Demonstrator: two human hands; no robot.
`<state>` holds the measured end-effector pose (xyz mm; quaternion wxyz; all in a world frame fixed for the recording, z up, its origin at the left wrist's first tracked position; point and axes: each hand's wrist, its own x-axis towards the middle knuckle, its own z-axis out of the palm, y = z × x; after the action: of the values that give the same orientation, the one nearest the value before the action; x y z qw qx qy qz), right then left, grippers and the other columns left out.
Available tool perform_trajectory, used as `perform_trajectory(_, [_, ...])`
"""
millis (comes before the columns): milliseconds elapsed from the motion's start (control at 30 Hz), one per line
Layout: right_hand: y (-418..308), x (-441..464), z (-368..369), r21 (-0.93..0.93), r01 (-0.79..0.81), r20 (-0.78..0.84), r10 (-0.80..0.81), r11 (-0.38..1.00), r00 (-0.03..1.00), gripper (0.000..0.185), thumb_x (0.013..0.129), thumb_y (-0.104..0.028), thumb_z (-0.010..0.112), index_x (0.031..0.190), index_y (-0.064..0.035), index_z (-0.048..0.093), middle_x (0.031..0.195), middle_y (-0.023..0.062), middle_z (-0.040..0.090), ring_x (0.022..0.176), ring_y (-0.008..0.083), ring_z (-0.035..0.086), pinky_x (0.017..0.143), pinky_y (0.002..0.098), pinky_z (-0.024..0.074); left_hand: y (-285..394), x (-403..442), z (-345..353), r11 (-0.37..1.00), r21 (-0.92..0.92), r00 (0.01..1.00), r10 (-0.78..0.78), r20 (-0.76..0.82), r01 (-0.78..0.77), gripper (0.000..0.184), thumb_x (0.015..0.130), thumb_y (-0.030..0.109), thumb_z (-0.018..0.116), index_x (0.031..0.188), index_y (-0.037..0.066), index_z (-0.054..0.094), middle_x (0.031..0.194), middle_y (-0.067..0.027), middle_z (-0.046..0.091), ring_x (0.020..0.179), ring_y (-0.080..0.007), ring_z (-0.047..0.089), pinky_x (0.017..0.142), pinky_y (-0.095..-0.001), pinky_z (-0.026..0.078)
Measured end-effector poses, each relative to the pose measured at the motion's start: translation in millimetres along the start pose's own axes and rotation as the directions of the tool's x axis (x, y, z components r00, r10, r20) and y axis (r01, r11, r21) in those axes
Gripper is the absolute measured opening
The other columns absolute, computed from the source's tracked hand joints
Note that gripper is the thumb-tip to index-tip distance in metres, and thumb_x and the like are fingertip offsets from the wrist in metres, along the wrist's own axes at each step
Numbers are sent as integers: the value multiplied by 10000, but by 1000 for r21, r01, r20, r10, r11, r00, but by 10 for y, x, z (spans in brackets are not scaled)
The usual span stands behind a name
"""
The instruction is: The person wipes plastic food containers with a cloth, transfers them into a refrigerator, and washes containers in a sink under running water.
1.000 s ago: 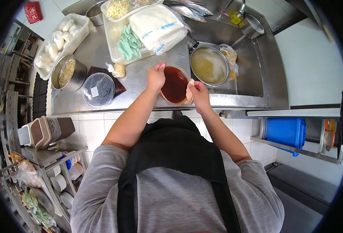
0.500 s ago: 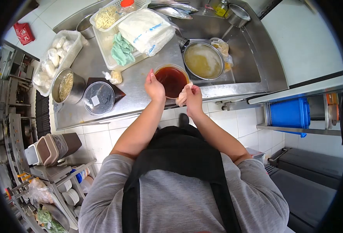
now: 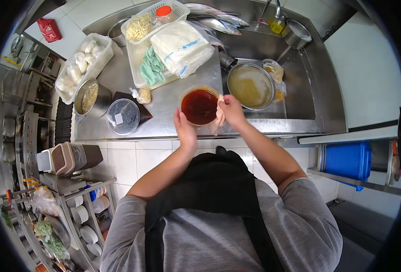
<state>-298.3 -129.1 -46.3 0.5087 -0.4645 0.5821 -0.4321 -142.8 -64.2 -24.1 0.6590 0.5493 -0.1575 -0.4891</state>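
A round clear plastic tub (image 3: 200, 106) of dark reddish-brown liquid stands near the front edge of the steel counter. Against its lower left side rests my left hand (image 3: 185, 131), gripping the wall, with some fingers hidden. My right hand (image 3: 233, 111) is at the tub's right rim, its fingers pinched on a crumpled pinkish cloth (image 3: 220, 115). The cloth touches the rim and hangs down along the outside. To the right of my right hand sits a metal bowl (image 3: 251, 86) of cloudy yellowish liquid in the sink.
Left of the tub are a lidded black tub (image 3: 123, 115), a steel pot (image 3: 91, 97) of noodle-like strands and a small knotted bag (image 3: 142, 95). Behind stand a white tray (image 3: 139, 68) with a green cloth (image 3: 152, 67) and a white bag (image 3: 182, 47). Several fish (image 3: 216, 22) lie at the back.
My left hand has slid from the tub's left side down to its lower left. My right hand and the cloth have gone up along the right rim. The whole view has shifted.
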Motion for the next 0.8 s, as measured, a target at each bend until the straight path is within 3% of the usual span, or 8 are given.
perform_trajectory(133, [-189, 540, -129, -56, 79, 337, -56, 995, 940, 204, 820, -117, 622, 974, 8, 574, 817, 44, 599, 720, 113, 546, 660, 269, 461, 54, 562, -142, 918, 371, 991, 132, 37, -136, 425, 985, 294, 345, 1275, -1, 443, 1349, -136, 380, 1222, -219, 394, 1011, -329, 329])
perform_trajectory(300, [-551, 835, -67, -219, 273, 590, -96, 937, 801, 306, 787, -112, 622, 1055, 26, 570, 857, 99, 649, 766, 146, 612, 691, 286, 485, 442, 1042, 224, 844, 516, 860, -149, 489, -147, 389, 984, 288, 363, 1245, 44, 518, 1198, -115, 556, 1065, -178, 530, 948, -291, 384])
perform_trajectory(367, [-639, 915, -11, -346, 380, 616, -98, 858, 781, 311, 771, -127, 622, 1056, -12, 579, 889, 118, 659, 778, 227, 639, 703, 337, 497, 481, 1132, 283, 762, 612, 812, -212, 544, -211, 385, 985, 286, 361, 1247, 52, 522, 1159, -115, 584, 1022, -170, 554, 937, -286, 394])
perform_trajectory(433, [-943, 877, 33, -568, 593, 692, -59, 571, 719, 236, 795, -120, 604, 1013, -30, 585, 940, 144, 625, 853, 295, 605, 739, 372, 481, 502, 1142, 318, 743, 633, 768, -270, 580, -217, 406, 988, 295, 358, 1285, 46, 478, 1148, -120, 587, 994, -163, 560, 933, -287, 400])
perform_trajectory(533, [-755, 1067, 186, -357, 801, 766, -340, 481, 546, 171, 792, -141, 585, 943, -64, 608, 891, 134, 619, 837, 340, 592, 744, 428, 471, 546, 1025, 363, 854, 513, 807, -244, 537, -83, 435, 991, 308, 347, 1321, 35, 422, 1184, -122, 563, 1058, -170, 542, 955, -277, 381])
perform_trajectory(667, [-764, 1182, 394, -206, 903, 836, -412, 377, 363, 121, 796, -140, 575, 879, -60, 612, 886, 148, 600, 860, 321, 587, 746, 419, 463, 430, 1143, 291, 879, 476, 843, -237, 483, -26, 451, 986, 286, 373, 1356, 29, 361, 1252, -131, 520, 1127, -197, 512, 980, -281, 358])
perform_trajectory(733, [-786, 1205, 416, -204, 894, 884, -318, 399, 343, 104, 789, -139, 572, 833, -57, 618, 856, 141, 606, 822, 326, 596, 712, 419, 470, 226, 1353, 167, 728, 567, 764, -92, 638, -386, 437, 987, 219, 382, 1380, 35, 333, 1247, -119, 522, 1132, -166, 501, 984, -280, 359])
perform_trajectory(800, [-777, 1169, 417, -259, 898, 877, -303, 356, 373, 113, 789, -144, 569, 819, -48, 619, 831, 144, 606, 803, 333, 598, 693, 417, 472, 241, 1305, 178, 696, 582, 770, -65, 635, -421, 437, 979, 190, 399, 1382, 36, 331, 1241, -118, 528, 1114, -161, 507, 975, -280, 364])
